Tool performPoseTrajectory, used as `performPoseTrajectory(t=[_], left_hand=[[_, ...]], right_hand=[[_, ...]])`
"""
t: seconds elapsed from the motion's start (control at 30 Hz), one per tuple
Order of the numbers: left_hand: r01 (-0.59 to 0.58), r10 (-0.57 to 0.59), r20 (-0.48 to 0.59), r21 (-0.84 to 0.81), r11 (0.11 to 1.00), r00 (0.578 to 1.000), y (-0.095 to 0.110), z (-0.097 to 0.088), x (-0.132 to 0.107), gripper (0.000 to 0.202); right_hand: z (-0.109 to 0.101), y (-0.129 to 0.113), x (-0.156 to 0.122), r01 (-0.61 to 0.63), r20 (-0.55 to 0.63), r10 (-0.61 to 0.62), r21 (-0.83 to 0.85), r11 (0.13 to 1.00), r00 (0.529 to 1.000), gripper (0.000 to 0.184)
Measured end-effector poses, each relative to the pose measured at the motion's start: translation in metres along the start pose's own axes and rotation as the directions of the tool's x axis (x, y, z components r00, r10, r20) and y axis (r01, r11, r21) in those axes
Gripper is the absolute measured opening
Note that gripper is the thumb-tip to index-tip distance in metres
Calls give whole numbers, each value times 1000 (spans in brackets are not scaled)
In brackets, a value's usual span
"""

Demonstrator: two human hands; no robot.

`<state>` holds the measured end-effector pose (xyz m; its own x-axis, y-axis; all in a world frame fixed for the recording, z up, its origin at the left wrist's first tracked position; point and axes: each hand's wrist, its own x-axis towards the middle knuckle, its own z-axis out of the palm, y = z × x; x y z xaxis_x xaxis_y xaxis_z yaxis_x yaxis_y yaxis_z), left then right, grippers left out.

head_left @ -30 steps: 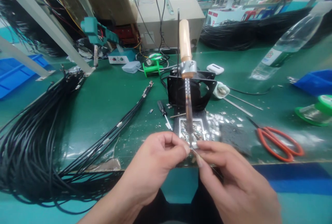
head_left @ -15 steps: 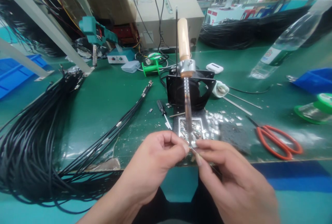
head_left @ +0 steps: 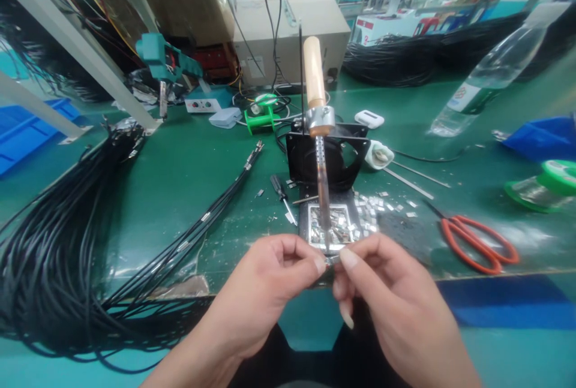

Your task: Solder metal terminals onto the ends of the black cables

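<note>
My left hand [head_left: 281, 274] is closed in a pinch at the left end of a small silvery metal connector [head_left: 332, 260]. The thumb and forefinger of my right hand [head_left: 389, 292] pinch its right end, and the other fingers curl below. Fingertips cover much of the connector. Just above it points the tip of a soldering iron [head_left: 323, 178] with a wooden handle, held upright in a metal clamp. Behind the fingers, a small tray [head_left: 310, 238] holds many tiny metal pieces. More metal pieces [head_left: 369, 211] lie scattered to its right.
Left lies a large bundle of black cables [head_left: 58, 244], with a thinner bunch [head_left: 204, 217] beside it. A screwdriver [head_left: 281, 193], black fan [head_left: 301, 163], red-handled scissors [head_left: 479, 244], solder spool [head_left: 546, 187] and plastic bottle [head_left: 490, 82] stand or lie around.
My right hand has shifted its grip: its thumb and forefinger now meet at the connector, where a thin strand showed before. My left hand stays pinched, slightly lower. The view moved slightly.
</note>
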<state>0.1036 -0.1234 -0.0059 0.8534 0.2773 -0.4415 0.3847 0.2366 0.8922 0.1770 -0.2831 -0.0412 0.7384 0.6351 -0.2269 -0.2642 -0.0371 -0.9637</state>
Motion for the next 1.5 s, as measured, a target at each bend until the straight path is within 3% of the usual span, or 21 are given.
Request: performPoseTrajectory(t=[0.33,0.63,1.3,1.5], left_hand=[[13,-13,10,-29,999,1000,3,2,1,35],[-17,17,10,-17,1000,1000,4,1,2,27],[-35,37,29,-73,997,999,8,1,1,26],[-37,44,67,-104,994,997,3,-2,0,36]], right_hand=[[9,-2,11,-10,-43,11,19,1000,999,59],[12,-1,7,56,-92,-51,50,997,994,53],[12,-4,7,74,-78,-70,44,996,994,53],[11,3,7,52,-95,-43,97,994,995,53]])
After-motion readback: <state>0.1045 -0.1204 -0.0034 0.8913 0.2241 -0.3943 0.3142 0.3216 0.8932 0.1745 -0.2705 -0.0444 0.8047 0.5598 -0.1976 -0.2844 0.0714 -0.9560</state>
